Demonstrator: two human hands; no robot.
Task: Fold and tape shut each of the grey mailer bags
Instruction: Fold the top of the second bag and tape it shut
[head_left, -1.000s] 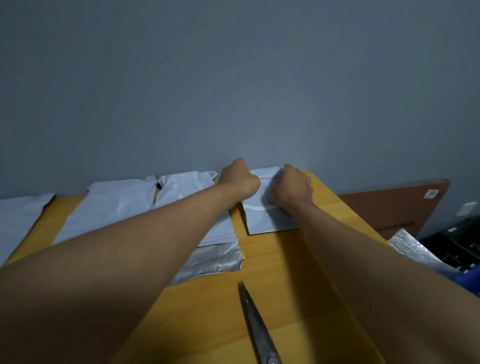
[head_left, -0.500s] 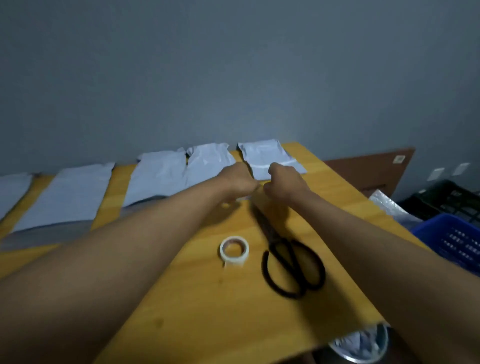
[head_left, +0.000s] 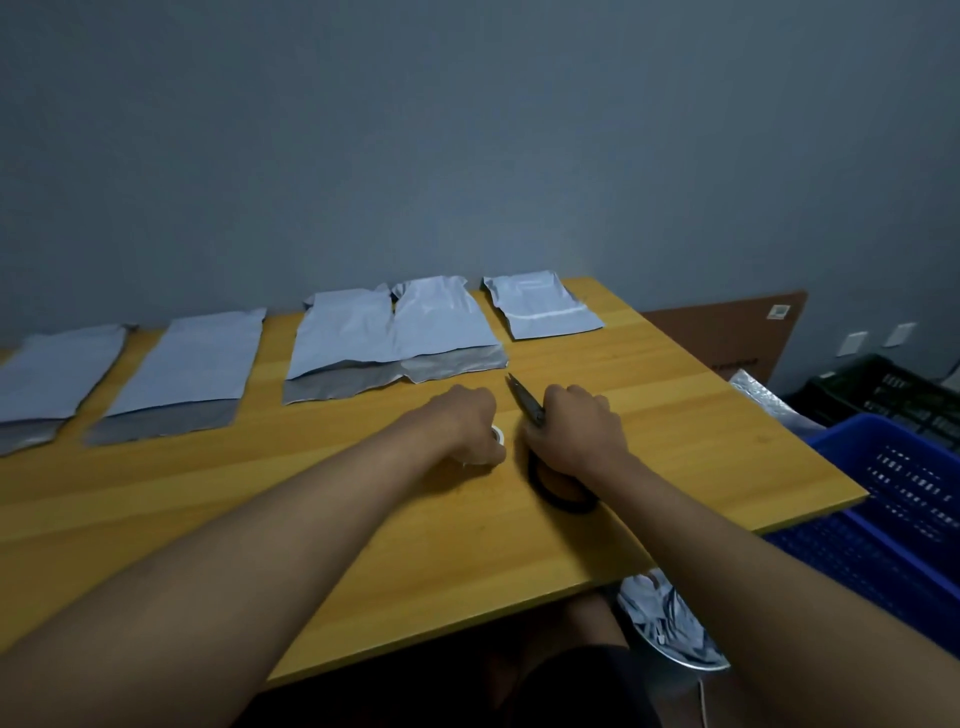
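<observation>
Now your left hand (head_left: 470, 423) curls over the tape roll (head_left: 497, 435), your right hand (head_left: 574, 428) grips the scissors (head_left: 525, 400), and the grey bags (head_left: 540, 307) lie along the desk's (head_left: 675, 415) far edge.

Both forearms reach forward, side by side. The left hand (head_left: 470, 423) is curled, knuckles up. The right hand (head_left: 574, 428) is also curled, close beside it, not touching.

Left hand (head_left: 470, 423) covered tape roll (head_left: 497, 435), apparently gripping it; right hand (head_left: 574, 428) lay on scissors (head_left: 525, 402). Five mailers (head_left: 540, 306) lined table (head_left: 675, 395).
</observation>
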